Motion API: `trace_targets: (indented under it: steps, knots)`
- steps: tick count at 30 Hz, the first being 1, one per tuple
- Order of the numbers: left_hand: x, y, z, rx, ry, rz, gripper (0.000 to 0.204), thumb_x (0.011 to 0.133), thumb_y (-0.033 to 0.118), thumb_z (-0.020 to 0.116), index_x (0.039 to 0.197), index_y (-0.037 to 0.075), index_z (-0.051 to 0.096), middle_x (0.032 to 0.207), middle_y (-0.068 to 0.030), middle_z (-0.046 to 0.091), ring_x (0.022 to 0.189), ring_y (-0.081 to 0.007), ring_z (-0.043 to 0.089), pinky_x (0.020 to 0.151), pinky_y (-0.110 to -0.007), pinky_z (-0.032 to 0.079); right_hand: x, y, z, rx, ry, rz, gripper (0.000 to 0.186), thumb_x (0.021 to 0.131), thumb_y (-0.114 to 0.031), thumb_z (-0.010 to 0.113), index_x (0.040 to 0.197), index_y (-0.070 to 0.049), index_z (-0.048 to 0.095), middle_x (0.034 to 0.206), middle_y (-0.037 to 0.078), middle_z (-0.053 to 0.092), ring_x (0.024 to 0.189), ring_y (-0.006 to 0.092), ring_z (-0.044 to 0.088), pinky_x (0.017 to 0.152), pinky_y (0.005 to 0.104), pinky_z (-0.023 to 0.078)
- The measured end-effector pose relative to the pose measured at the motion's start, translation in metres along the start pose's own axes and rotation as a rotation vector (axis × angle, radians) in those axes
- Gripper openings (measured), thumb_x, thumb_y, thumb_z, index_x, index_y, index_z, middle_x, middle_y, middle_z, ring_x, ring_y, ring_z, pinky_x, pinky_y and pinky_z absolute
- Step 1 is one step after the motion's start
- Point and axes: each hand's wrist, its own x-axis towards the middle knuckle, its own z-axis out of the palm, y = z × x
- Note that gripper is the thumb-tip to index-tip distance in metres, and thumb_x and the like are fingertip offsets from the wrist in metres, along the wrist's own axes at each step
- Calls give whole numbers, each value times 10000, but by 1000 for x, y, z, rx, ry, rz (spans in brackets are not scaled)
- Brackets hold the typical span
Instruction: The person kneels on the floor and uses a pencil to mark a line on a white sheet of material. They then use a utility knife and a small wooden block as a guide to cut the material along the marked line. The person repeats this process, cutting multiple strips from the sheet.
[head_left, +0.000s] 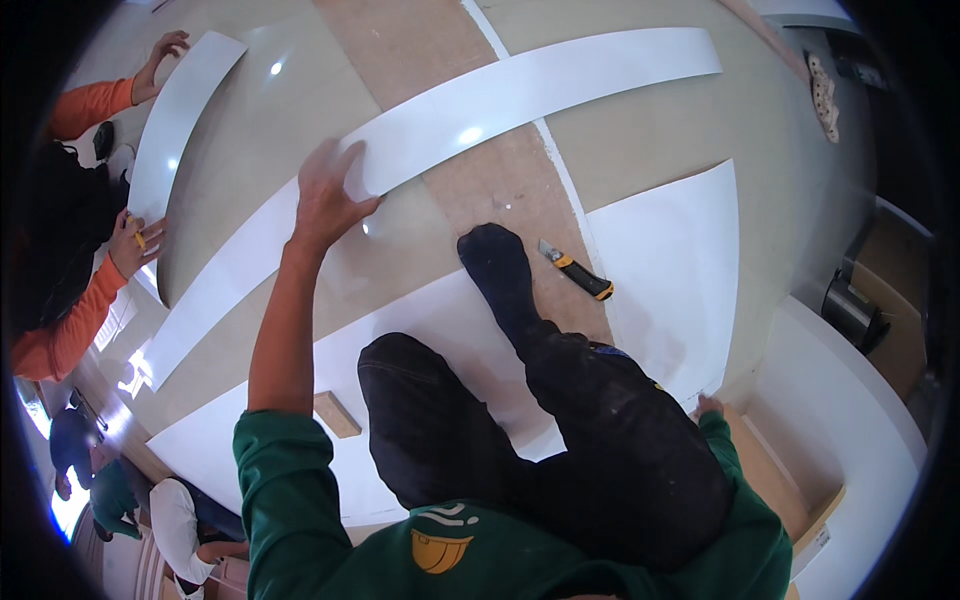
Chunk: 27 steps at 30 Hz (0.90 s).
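A long, curved white strip of thin sheet material arcs across the floor in front of me. My left hand straddles it left of its middle, fingertips over the far edge and thumb at the near edge; the fingers are slightly blurred. At the lower right, my right hand is by the near corner of a large white sheet, with its fingers mostly hidden. I sit with one socked foot stretched forward. A black and yellow utility knife, blade out, lies right of that foot.
A small wooden block rests on the white sheet beside my left knee. At left, a co-worker in orange sleeves handles another curved white strip. More people are at the lower left. A curved white panel stands at right; a clog lies far right.
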Motion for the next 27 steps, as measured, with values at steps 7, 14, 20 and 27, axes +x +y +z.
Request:
trace_targets:
  steps: [7, 14, 20, 27]
  knots:
    - [22, 28, 1, 33, -10, 39, 776, 623, 272, 868, 1326, 128, 570, 1394, -238, 446, 1303, -414, 402, 1099, -479, 336, -103, -178, 116, -218, 165, -1269, 352, 895, -191, 676, 1195, -12, 630, 1133, 173, 671, 972, 289, 681, 810, 373, 557]
    - [22, 20, 26, -7, -3, 54, 793, 664, 258, 856, 1382, 169, 531, 1463, -197, 394, 1351, -389, 366, 1132, -472, 317, -230, -255, 165, -221, -24, -1710, 479, 802, -136, 766, 1233, -28, 588, 1174, 177, 627, 1072, 336, 623, 910, 402, 507]
    - [22, 29, 23, -43, 5, 18, 827, 655, 250, 867, 1398, 164, 512, 1457, -196, 400, 1352, -386, 364, 1151, -463, 284, -230, -242, 208, -369, -123, -1667, 599, 720, -192, 818, 1229, -32, 545, 1199, 214, 561, 1126, 424, 526, 978, 456, 444]
    - [44, 29, 28, -31, -21, 96, 851, 645, 265, 874, 1400, 145, 501, 1455, -216, 406, 1362, -392, 354, 1143, -486, 288, -212, -234, 221, -268, 30, -1650, 675, 703, -170, 794, 1291, -11, 502, 1242, 237, 534, 1177, 439, 492, 1020, 491, 411]
